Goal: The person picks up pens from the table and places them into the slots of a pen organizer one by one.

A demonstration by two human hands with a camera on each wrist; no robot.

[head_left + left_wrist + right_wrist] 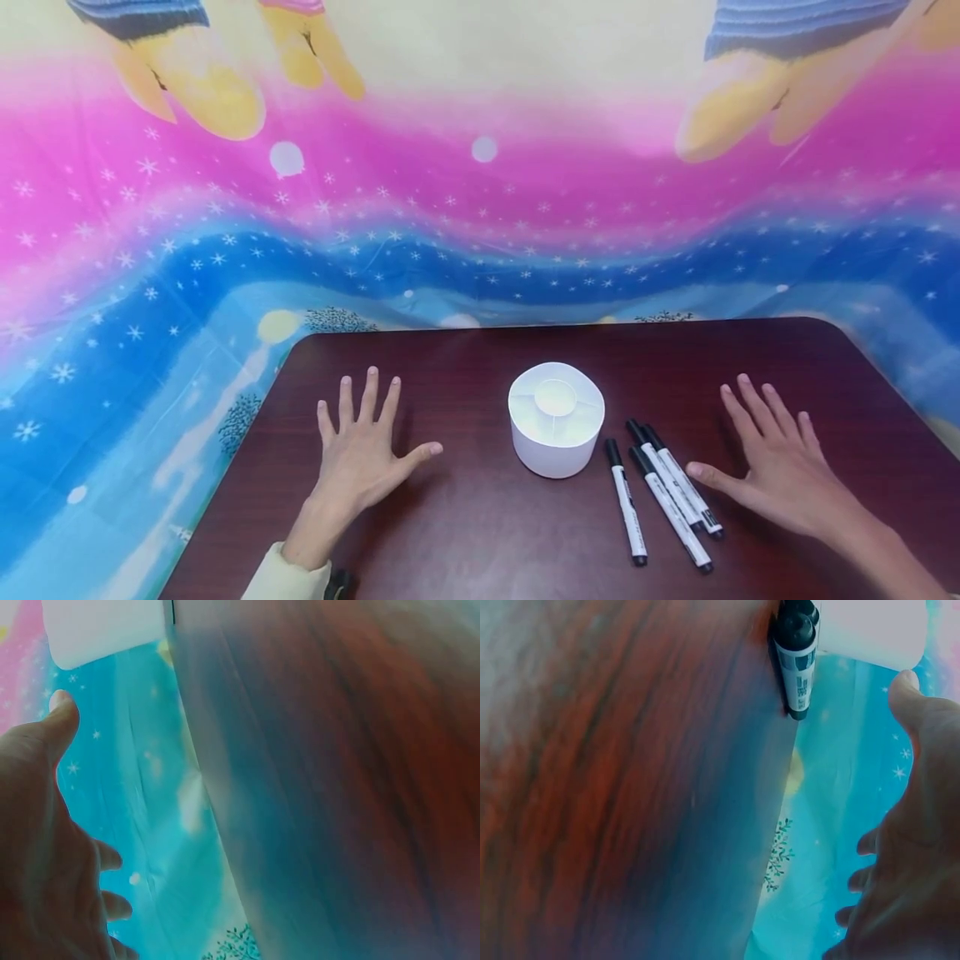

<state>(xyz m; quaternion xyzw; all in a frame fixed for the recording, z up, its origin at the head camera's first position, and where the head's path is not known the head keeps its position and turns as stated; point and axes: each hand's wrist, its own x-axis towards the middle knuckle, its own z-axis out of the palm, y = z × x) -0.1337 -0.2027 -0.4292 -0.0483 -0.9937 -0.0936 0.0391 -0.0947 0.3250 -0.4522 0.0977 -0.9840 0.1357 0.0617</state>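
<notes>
My left hand [360,458] is spread out over the left part of the dark table [465,533], fingers straight and holding nothing. On the right side, my right hand [787,475] is likewise spread, its thumb close to several black-capped white markers [675,492]. One marker [626,504] lies a little apart, to the left of that group. Between the hands stands a round white organizer [557,454] with a central ring and divided compartments, which hold nothing visible. In the right wrist view, markers [799,675] lie beside the white organizer [874,630].
A colourful cloth [480,208] with snowflakes and cartoon figures hangs behind and around the table. The table's far edge [450,329] runs behind the organizer. A pale sleeve [288,575] and a dark object [339,583] show at the left wrist.
</notes>
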